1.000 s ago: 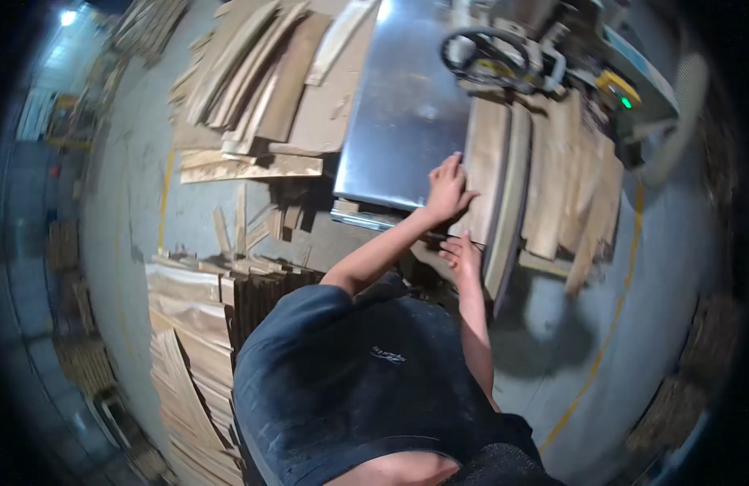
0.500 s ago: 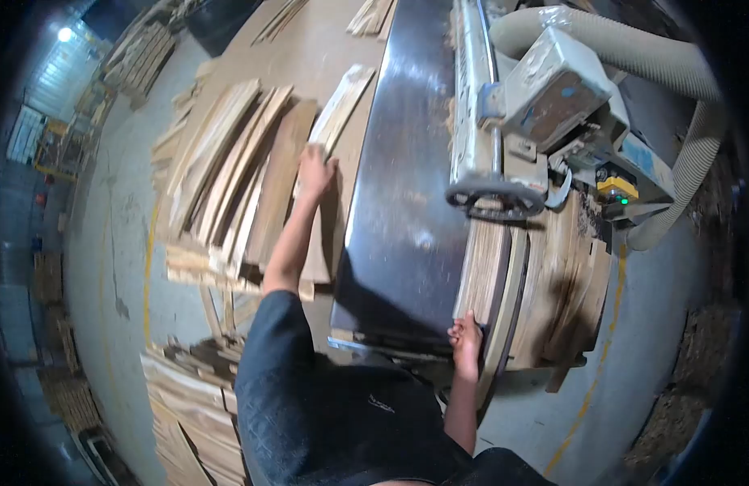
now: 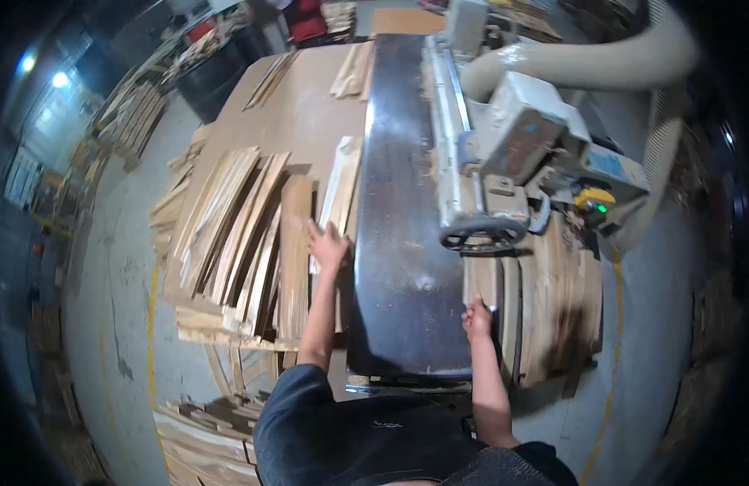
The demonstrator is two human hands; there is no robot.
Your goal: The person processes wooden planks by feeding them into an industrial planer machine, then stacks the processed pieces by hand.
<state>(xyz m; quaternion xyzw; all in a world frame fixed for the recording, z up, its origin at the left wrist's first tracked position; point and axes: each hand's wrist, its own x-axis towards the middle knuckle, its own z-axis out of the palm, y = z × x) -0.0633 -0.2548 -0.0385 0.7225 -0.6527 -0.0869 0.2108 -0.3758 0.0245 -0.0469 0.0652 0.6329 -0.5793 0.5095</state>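
Observation:
My left hand (image 3: 329, 245) is open, its fingers spread over the lower part of a pale board (image 3: 340, 182) beside the metal table. A browner board (image 3: 296, 243) lies just left of it, next to a row of rough boards (image 3: 221, 219). My right hand (image 3: 476, 319) is closed at the near end of a light board (image 3: 482, 279) at the right edge of the dark metal table (image 3: 407, 300). The far part of that board is hidden under the machine's handwheel (image 3: 483, 234).
A machine (image 3: 520, 130) with a thick hose (image 3: 585, 65) stands at the right. More boards (image 3: 553, 308) are stacked below it. Wood pieces (image 3: 269, 79) lie on the brown tabletop (image 3: 310, 89). A wood pile (image 3: 204, 441) sits at lower left.
The view has tilted up, showing more of the far area. My left hand has opened from its grip on the pale board. The light board by my right hand has moved forward under the handwheel.

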